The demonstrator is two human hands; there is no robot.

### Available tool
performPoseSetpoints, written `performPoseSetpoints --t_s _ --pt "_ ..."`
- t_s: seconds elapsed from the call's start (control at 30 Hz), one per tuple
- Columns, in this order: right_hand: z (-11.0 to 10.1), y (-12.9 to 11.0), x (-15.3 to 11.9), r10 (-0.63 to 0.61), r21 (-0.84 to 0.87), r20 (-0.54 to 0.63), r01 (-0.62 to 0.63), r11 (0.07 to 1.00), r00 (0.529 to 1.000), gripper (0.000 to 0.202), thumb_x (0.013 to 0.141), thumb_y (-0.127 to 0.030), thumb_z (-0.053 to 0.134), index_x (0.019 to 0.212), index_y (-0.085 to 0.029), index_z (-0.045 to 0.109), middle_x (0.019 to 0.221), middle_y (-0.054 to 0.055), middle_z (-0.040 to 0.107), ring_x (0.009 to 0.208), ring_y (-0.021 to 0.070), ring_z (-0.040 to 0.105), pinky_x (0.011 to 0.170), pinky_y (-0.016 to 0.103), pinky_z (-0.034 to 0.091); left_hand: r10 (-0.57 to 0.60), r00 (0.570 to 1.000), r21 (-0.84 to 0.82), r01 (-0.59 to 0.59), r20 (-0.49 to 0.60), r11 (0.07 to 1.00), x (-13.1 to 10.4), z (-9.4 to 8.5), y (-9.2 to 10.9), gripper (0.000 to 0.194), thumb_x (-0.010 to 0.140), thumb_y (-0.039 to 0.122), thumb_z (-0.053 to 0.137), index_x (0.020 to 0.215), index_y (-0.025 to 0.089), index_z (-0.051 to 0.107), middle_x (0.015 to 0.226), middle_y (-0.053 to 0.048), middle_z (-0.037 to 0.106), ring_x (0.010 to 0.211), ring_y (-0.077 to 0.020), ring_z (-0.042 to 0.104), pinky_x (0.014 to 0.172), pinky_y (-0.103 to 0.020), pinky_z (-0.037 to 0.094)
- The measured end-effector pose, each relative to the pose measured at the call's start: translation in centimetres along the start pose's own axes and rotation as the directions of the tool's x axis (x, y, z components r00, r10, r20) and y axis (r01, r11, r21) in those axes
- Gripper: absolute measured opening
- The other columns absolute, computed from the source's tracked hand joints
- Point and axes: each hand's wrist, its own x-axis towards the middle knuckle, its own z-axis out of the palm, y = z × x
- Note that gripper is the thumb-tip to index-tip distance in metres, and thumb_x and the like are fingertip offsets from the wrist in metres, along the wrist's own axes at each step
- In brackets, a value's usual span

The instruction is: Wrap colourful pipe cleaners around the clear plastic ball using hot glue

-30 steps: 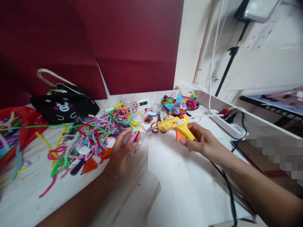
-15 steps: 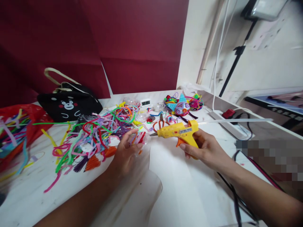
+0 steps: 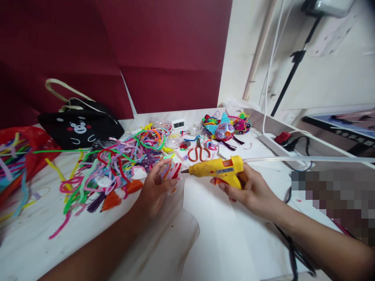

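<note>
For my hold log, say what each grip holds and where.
Right grip: glue gun, by the handle. Left grip: striped piece, by its left side; exact contact partly hidden.

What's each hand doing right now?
Left hand: closed on a striped piece.
Right hand: closed on the glue gun.

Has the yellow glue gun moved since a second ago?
Yes, nearer. The glue gun's nozzle overlapped the orange-handled scissors; now the glue gun has its nozzle clear of them.
</note>
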Motion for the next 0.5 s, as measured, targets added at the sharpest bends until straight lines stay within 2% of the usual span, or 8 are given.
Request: performPoseSetpoints --t_s 0.27,0.5 --pt "-0.2 -1.5 0.0 -0.025 -0.106 0.083 0.034 0.994 0.996 0.037 0.088 -0.046 0.080 0.113 -0.026 0.062 0.103 0.008 0.080 0.081 0.0233 0.073 0.061 0.032 0.058 -0.016 0.999 0.013 0.016 0.039 1.000 0.0 -0.2 -0.3 0.072 0.052 0.025 0.100 0.118 0.025 0.072 0.085 0.002 0.077 0.068 -0.0165 0.068 0.056 -0.024 0.050" --pt "0.0 -1.7 -0.2 -0.037 -0.125 0.103 0.049 0.991 0.994 0.030 0.091 -0.043 0.076 0.113 -0.027 0.061 0.104 0.008 0.080 0.079 0.0228 0.071 0.056 0.031 0.052 -0.008 0.999 0.004 0.008 0.039 1.000 0.0 -0.2 -0.4 0.071 0.053 0.022 0.099 0.118 0.024 0.072 0.083 0.002 0.079 0.064 -0.0158 0.066 0.056 -0.024 0.048"
